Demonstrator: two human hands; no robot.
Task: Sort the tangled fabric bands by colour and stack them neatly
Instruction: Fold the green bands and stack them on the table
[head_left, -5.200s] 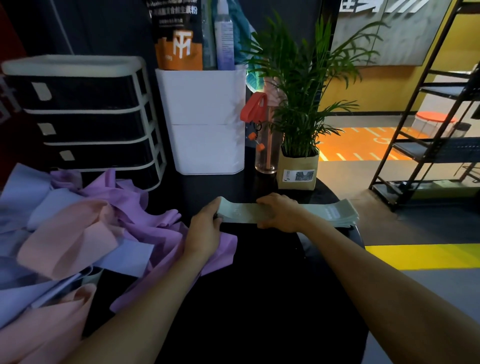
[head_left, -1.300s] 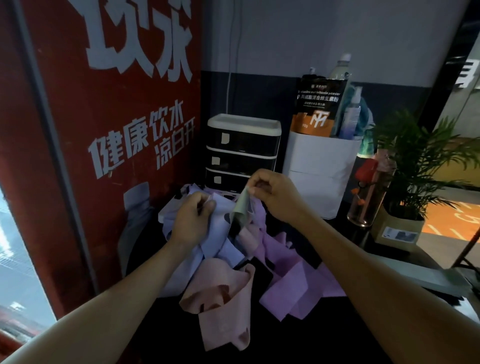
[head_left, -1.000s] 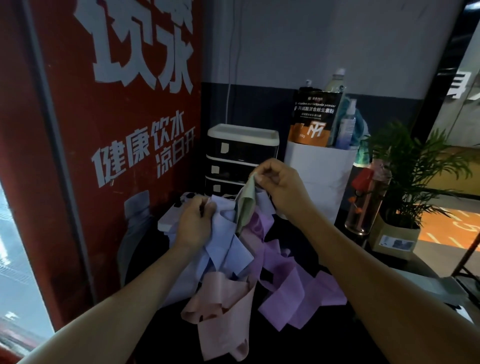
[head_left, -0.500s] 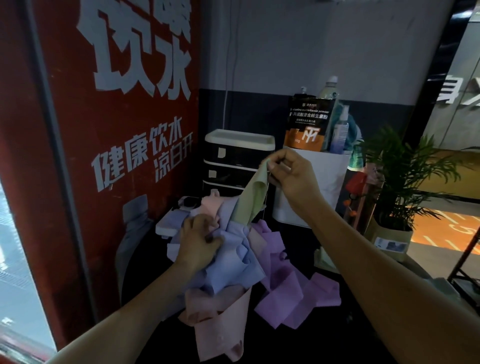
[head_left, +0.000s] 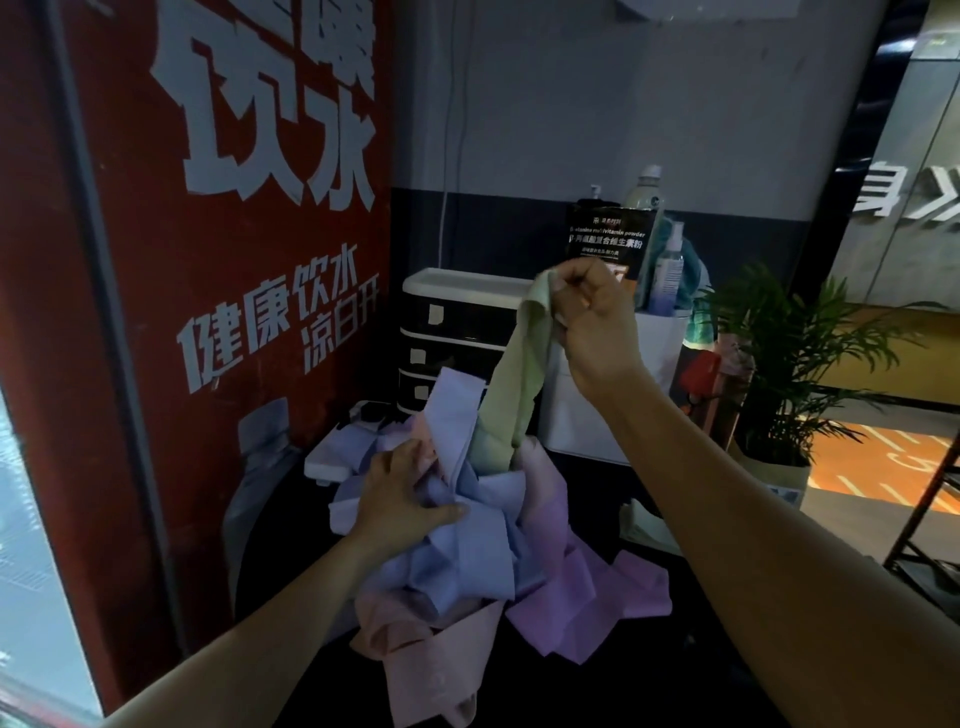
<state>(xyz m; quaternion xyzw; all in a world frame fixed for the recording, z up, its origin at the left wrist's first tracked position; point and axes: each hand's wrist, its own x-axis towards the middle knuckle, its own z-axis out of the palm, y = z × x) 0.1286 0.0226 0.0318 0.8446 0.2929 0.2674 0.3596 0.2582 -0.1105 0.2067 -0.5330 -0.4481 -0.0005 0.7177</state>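
Observation:
A tangled pile of fabric bands (head_left: 467, 551) in blue, pink and purple lies on the dark table (head_left: 649, 675). My right hand (head_left: 592, 322) pinches the top end of a pale green band (head_left: 511, 400) and holds it stretched up out of the pile, its lower end still caught among the other bands. My left hand (head_left: 402, 493) presses down on the blue bands, fingers curled into the fabric. A blue band (head_left: 454, 415) rises beside the green one. A stack of green bands (head_left: 644, 525) peeks out behind my right forearm.
A black-and-white drawer unit (head_left: 457, 332) and a white bin (head_left: 623, 384) with bottles stand behind the pile. A potted plant (head_left: 779, 364) is at the right, a black shelf frame (head_left: 924, 509) beyond it. The red wall panel (head_left: 208, 260) closes the left side.
My right hand has pulled the green band higher out of the pile. My left hand has shifted onto the blue bands and holds the pile down.

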